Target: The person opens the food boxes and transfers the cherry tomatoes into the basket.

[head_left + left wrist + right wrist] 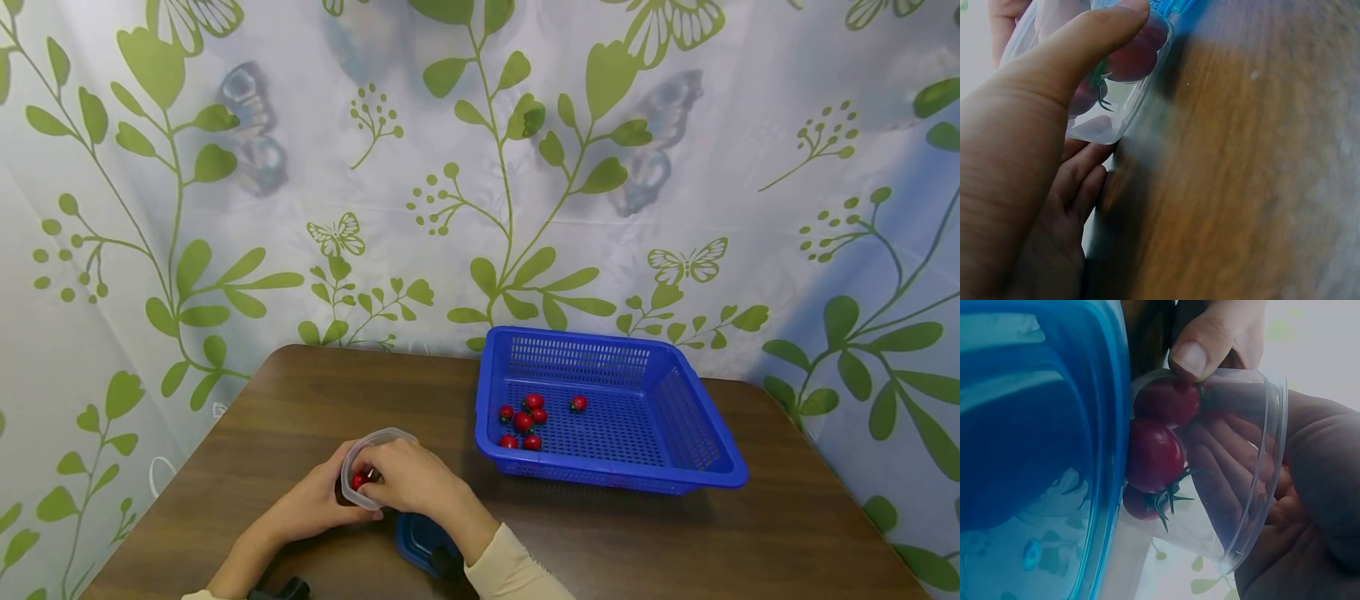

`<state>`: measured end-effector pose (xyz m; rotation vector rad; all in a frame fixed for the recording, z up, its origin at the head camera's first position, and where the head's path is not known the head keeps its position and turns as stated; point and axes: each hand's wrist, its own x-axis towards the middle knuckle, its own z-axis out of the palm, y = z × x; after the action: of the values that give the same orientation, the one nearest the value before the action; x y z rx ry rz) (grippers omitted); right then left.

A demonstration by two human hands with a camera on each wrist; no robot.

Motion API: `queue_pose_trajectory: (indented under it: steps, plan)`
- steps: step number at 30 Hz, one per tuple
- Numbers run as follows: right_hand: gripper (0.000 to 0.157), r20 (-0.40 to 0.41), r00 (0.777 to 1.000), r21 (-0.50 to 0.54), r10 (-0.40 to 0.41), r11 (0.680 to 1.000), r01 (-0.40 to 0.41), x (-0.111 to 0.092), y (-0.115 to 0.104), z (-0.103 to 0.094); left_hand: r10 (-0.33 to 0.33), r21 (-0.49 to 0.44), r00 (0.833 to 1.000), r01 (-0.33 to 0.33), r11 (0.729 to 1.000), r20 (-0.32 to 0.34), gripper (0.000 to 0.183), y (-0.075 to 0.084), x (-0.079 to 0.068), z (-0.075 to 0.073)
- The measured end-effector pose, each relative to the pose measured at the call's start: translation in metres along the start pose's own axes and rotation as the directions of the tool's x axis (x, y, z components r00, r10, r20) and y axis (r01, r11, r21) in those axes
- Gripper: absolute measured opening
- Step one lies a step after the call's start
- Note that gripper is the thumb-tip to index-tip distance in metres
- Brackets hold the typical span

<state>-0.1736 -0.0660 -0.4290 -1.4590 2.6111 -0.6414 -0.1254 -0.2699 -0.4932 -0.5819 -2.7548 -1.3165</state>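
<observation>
My left hand (330, 492) grips a clear plastic container (390, 435), tilted with its mouth to the right. In the left wrist view, the left thumb (1094, 37) presses along its side. Several cherry tomatoes (1155, 455) with green stems show through the container wall in the right wrist view. My right hand (408, 475) reaches into the mouth, its fingers curled around a red cherry tomato (359, 481); the container and hand partly hide the fingertips. Beside the hands lies a shallow blue plastic piece (420, 537), perhaps a lid, partly under the right forearm.
A blue slotted basket (600, 475) stands on the wooden table (360, 387) to the right. Several cherry tomatoes (522, 422) lie in its left part, one a little apart. Behind the table hangs a leaf-patterned cloth (525, 167).
</observation>
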Motion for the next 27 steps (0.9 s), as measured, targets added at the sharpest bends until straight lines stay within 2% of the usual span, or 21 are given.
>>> queue_pose_trajectory:
  steps: [12,27]
  plan:
    - [0.013,-0.018,0.996,0.01,-0.086,0.996,0.086,-0.003,0.002,-0.009,0.013,-0.035,1.0,-0.012,0.999,0.025,0.087,-0.001,0.001,0.0]
    - [0.021,-0.061,0.998,0.068,-0.014,0.997,0.018,-0.008,0.003,-0.024,0.019,-0.027,1.0,-0.018,0.999,0.025,0.086,-0.004,0.002,0.001]
